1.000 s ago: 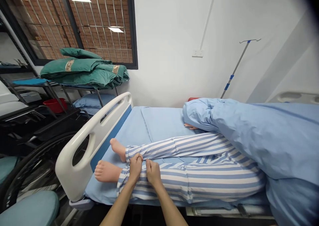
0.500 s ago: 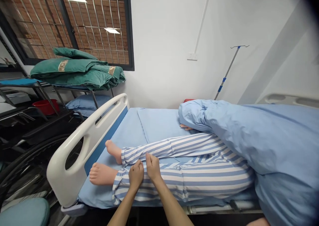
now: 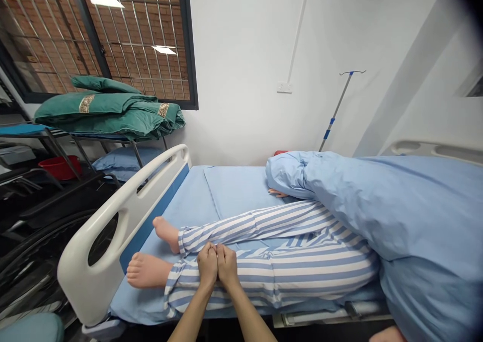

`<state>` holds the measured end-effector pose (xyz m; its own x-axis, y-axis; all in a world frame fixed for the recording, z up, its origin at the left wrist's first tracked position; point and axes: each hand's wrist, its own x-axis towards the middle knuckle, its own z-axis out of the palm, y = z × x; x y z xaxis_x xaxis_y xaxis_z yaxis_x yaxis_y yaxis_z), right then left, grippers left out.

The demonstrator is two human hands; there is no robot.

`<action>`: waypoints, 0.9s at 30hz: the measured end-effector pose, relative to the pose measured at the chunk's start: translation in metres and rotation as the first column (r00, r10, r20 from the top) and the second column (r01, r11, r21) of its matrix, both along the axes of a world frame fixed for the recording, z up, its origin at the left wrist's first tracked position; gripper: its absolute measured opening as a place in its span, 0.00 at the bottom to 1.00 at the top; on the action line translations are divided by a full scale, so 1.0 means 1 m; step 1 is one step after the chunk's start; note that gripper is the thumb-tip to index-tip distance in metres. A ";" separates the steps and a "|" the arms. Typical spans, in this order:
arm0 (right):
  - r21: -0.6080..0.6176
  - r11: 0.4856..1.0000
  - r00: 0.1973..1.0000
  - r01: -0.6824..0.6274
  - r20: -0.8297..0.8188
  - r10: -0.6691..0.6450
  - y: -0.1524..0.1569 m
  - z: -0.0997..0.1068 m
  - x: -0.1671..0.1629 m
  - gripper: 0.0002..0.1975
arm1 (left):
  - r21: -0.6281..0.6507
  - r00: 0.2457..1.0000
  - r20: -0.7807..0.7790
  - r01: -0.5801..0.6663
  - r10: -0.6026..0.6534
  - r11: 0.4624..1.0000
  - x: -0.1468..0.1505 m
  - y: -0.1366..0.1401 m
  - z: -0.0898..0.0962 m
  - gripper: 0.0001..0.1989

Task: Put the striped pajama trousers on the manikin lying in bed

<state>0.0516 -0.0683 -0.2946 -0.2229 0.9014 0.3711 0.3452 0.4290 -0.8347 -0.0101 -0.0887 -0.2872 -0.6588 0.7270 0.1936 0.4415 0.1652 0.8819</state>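
Observation:
Side by side, my left hand (image 3: 207, 267) and my right hand (image 3: 227, 266) are closed into fists, thumbs up and touching each other. Nothing shows in either fist. Both are over the nearer shin of a lying figure in blue-and-white striped trousers (image 3: 309, 274); whether they press on the cloth I cannot tell. The nearer bare foot (image 3: 149, 270) points up to the left of my hands, the farther foot (image 3: 166, 233) just behind it. A light blue quilt (image 3: 407, 206) covers the upper body. Part of the figure's hand (image 3: 277, 193) shows under its edge.
The bed's white footboard (image 3: 75, 266) stands at the left, with a wheelchair (image 3: 45, 216) beyond it. Folded green bedding (image 3: 113, 111) lies on a rack under the barred window. An IV pole (image 3: 335, 113) rises behind the bed. A teal seat (image 3: 33, 328) is at bottom left.
My right fist has come down and in against my left fist, closing the gap between them. The whole view has shifted slightly.

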 end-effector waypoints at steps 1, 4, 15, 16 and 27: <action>-0.013 1.000 1.000 0.007 -0.022 -0.007 0.000 -0.001 0.000 0.20 | -0.039 0.999 -0.043 -0.005 0.003 0.999 0.001 0.000 -0.004 0.09; -0.030 0.999 0.999 0.017 -0.043 -0.018 0.000 -0.001 -0.002 0.19 | -0.159 0.988 -0.153 -0.031 0.006 0.987 0.002 0.000 -0.015 0.10; 0.083 0.996 0.994 0.028 0.102 -0.036 -0.002 0.012 0.005 0.19 | -0.189 0.989 -0.145 -0.028 0.000 0.982 -0.001 0.000 -0.014 0.10; 0.070 0.997 0.992 0.044 0.113 -0.052 -0.002 0.010 0.005 0.19 | -0.172 0.993 -0.120 -0.029 0.009 0.985 -0.001 -0.001 -0.013 0.10; -0.036 0.997 0.991 0.074 -0.111 -0.077 0.010 0.000 0.008 0.19 | 0.204 0.878 0.471 -0.018 -0.082 0.979 0.020 0.017 -0.002 0.06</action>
<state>0.0599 -0.0587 -0.2948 -0.1121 0.9260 0.3605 0.2789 0.3776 -0.8830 0.0098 -0.0718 -0.2889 -0.6842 0.7293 0.0040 -0.0365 -0.0397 0.9985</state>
